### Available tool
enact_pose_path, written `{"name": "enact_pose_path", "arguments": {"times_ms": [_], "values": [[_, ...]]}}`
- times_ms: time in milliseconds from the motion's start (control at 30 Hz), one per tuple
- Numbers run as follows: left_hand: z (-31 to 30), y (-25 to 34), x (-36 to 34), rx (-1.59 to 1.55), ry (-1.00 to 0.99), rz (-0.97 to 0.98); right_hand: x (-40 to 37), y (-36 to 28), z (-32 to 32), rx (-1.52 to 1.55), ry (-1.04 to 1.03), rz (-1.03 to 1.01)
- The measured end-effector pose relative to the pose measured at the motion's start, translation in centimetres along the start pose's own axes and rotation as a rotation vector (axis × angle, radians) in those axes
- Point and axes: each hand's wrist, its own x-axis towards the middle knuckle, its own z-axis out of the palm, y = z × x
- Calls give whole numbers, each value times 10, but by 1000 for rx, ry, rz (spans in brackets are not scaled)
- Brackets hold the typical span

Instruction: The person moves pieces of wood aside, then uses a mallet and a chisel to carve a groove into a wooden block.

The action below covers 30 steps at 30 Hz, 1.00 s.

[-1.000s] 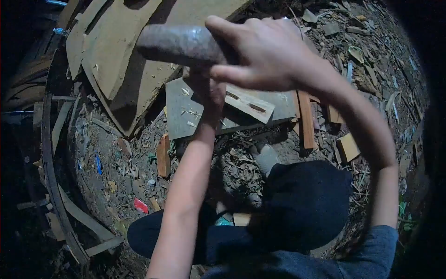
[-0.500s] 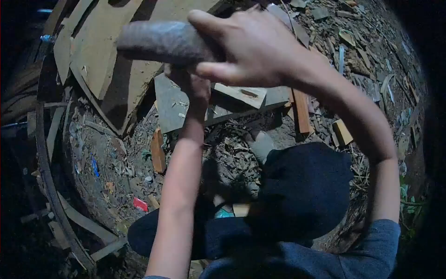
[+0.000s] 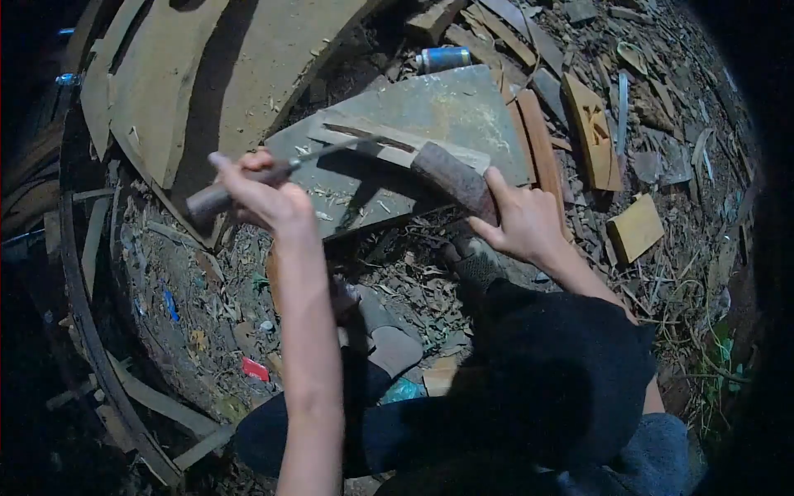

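My left hand [image 3: 269, 198] is closed round the wooden handle of a chisel [image 3: 335, 149], held low and slanting. The chisel's metal blade points right, its tip over the slot in a pale wood strip [image 3: 467, 155]. In my right hand [image 3: 525, 221] is a thick, rounded wooden club [image 3: 453, 178], its far end overlapping the strip near the slot. Beneath the strip lies a flat grey board [image 3: 451, 99] scattered with wood chips.
A blue can [image 3: 444, 59] lies behind the board. Large wooden slabs [image 3: 273, 58] lean at the upper left. On the right are a notched wood block [image 3: 592, 132] and a yellowish block [image 3: 637, 227] amid scraps. My knee [image 3: 571, 372] is close below.
My right hand has brought the club down from its raised position to the strip. My left hand has moved left and lower, with the chisel now tilted nearly flat.
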Motion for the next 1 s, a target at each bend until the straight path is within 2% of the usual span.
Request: {"name": "enact_pose_path", "arguments": {"times_ms": [67,133,167,233,267,367,633,700,833,933,1000], "values": [[5,8,18,7,-63,26,-1,-2,-1,12,9,29],[21,18,21,82,-124,135,-2,2,3,30,25,37],[28,21,20,85,-117,135,-1,2,5,50,45,29],[40,24,15,131,-302,110,0,2,2,36,27,9],[41,22,13,138,-297,113,0,1,1,22,14,-3],[48,10,-1,124,-463,11,1,3,0,45,-2,-3],[70,-8,-17,222,-529,83,1,5,2,89,24,-26],[76,-10,-16,300,-518,22,2,5,1,93,25,-31],[83,-15,-22,343,-560,60,2,5,-1,74,-12,-18],[85,-22,-21,443,-560,-2,3,5,-1,77,3,-16],[82,-37,-10,760,-581,234,1,5,0,85,12,-30]]}}
